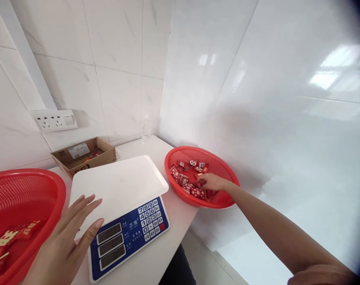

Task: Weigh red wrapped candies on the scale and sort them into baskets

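My left hand (69, 233) hovers at the left edge of a digital scale, fingers spread, holding nothing. The scale has a white weighing plate (117, 186) with nothing on it and a blue keypad panel (132, 237); its display digits are too faint to read. My right hand (211, 182) reaches into a red plastic basket (227, 170) on the right. Its fingers are pinched together at a small red snack packet (200, 183), partly hidden by the fingers. Around it lie several small red printed packets (180, 174).
Another red basket (54, 190) with larger red packages (8, 241) stands at the left. Behind the scale sits an open cardboard box (104, 157) with packets inside. A small clear object (146, 130) stands in the table's (156, 148) back corner; tiled walls enclose it.
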{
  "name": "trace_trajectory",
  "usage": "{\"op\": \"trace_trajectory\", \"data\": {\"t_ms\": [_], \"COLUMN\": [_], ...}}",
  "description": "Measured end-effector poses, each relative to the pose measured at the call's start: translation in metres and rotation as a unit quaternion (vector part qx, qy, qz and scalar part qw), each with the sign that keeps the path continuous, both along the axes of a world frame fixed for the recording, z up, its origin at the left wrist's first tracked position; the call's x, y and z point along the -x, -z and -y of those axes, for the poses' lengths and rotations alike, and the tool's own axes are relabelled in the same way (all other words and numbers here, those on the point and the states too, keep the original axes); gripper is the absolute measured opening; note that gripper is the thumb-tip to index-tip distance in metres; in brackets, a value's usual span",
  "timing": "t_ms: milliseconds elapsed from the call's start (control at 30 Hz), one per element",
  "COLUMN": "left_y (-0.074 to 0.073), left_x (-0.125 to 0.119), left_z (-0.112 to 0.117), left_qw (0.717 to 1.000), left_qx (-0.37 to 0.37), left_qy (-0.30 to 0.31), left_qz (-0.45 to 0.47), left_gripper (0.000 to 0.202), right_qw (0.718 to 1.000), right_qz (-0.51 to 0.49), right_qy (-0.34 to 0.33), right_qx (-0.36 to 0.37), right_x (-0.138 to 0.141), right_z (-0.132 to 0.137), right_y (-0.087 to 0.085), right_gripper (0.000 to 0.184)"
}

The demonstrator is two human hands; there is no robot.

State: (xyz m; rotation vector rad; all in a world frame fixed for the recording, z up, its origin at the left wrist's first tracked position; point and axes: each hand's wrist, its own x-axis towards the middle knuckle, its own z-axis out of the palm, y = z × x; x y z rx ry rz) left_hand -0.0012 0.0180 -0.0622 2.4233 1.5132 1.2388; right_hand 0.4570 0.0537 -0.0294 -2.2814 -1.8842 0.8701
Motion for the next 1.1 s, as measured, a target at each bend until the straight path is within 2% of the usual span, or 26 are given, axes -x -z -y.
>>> {"op": "trace_trajectory", "data": {"t_ms": [167,267,333,400,467,633,733,833,900,967,1100], "left_y": [-0.003,-0.012,-0.019,-0.025,-0.028,-0.030,-0.031,-0.032,-0.030,-0.026,-0.019], "left_x": [-0.001,-0.006,-0.012,-0.017,-0.020,-0.013,-0.004,0.003,0.005,0.006,0.006], "left_z": [-0.003,-0.001,0.001,0.004,0.008,0.015,0.014,0.009,0.006,0.004,0.003], "left_qw": [1.000,0.999,0.998,0.996,0.994,0.988,0.989,0.988,0.985,0.981,0.975], "left_qx": [0.019,0.041,0.057,0.076,0.102,0.149,0.143,0.147,0.167,0.185,0.196], "left_qy": [0.016,0.010,0.009,0.013,0.018,0.011,-0.017,-0.043,-0.047,-0.037,-0.009], "left_qz": [0.005,0.023,0.032,0.037,0.038,0.031,0.026,0.006,-0.020,-0.049,-0.105], "left_gripper": [0.041,0.040,0.039,0.038,0.039,0.038,0.038,0.038,0.038,0.039,0.041], "right_qw": [0.989,0.980,0.970,0.947,0.930,0.901,0.897,0.918,0.933,0.937,0.918], "right_qz": [-0.005,-0.042,-0.118,-0.232,-0.313,-0.422,-0.421,-0.345,-0.268,-0.226,-0.265], "right_qy": [0.084,0.096,0.089,0.080,0.044,-0.061,-0.124,-0.180,-0.195,-0.202,-0.243], "right_qx": [-0.119,-0.170,-0.194,-0.205,-0.188,-0.081,-0.051,-0.082,-0.140,-0.175,-0.169], "right_x": [-0.016,-0.004,0.020,0.054,0.093,0.186,0.228,0.252,0.258,0.259,0.257], "right_z": [-0.003,-0.003,-0.003,-0.003,-0.006,-0.023,-0.035,-0.043,-0.047,-0.049,-0.048], "right_y": [-0.015,-0.028,-0.038,-0.045,-0.047,-0.030,-0.015,-0.005,-0.003,-0.003,-0.002], "right_gripper": [0.018,0.024,0.029,0.032,0.030,0.021,0.020,0.030,0.039,0.043,0.047]}}
